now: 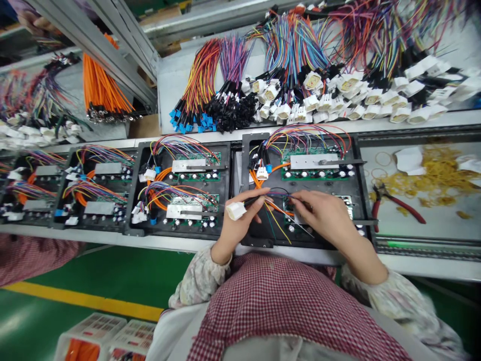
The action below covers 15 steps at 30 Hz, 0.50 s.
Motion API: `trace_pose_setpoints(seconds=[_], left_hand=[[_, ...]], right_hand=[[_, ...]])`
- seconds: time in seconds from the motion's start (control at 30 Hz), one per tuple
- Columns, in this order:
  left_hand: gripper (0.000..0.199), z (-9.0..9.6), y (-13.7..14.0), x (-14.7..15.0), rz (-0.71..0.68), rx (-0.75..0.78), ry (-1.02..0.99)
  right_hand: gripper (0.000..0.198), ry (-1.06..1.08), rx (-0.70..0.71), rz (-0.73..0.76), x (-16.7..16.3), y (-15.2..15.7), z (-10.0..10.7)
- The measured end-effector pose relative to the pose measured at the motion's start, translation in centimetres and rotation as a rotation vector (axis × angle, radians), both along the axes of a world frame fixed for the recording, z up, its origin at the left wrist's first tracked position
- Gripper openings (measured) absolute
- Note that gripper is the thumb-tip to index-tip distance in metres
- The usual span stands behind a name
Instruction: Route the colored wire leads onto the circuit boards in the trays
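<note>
My left hand [240, 228] is closed around a wire harness, whose white connector [236, 211] sticks out on the left. Loose wires [277, 216] in yellow, green, orange and white fan out from it to the right. With fingertips pinched, my right hand [325, 213] grips the end of a dark wire of this harness. Both hands are over the front circuit board [343, 202] in a black tray [259, 233], partly covering that board. Behind it in the same tray lies a second circuit board [313, 173] with a metal plate, wired with coloured and orange leads.
More black trays [178, 188] with wired boards line the left. Harness bundles [296, 55] lie on the shelf behind; orange wires [99, 80] hang farther left. Red-handled cutters [398, 203] and yellow rubber bands [438, 173] lie at right. White crates [93, 333] stand on the floor.
</note>
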<state>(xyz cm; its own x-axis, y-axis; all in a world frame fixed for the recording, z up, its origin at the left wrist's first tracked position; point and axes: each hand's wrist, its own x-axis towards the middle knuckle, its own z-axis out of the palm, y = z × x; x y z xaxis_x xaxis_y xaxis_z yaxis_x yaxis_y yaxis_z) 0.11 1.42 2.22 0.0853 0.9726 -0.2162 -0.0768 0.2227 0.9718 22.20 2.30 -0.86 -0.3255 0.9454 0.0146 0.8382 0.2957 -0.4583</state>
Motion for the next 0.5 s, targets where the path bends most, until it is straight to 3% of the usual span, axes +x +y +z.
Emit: trace_pose_setpoints(seconds=[0.5], left_hand=[[0.021,-0.41,0.26,0.04,0.013,0.03,-0.037]], right_hand=[[0.029,0.022,-0.078,0.044,0.12,0.69,-0.06]])
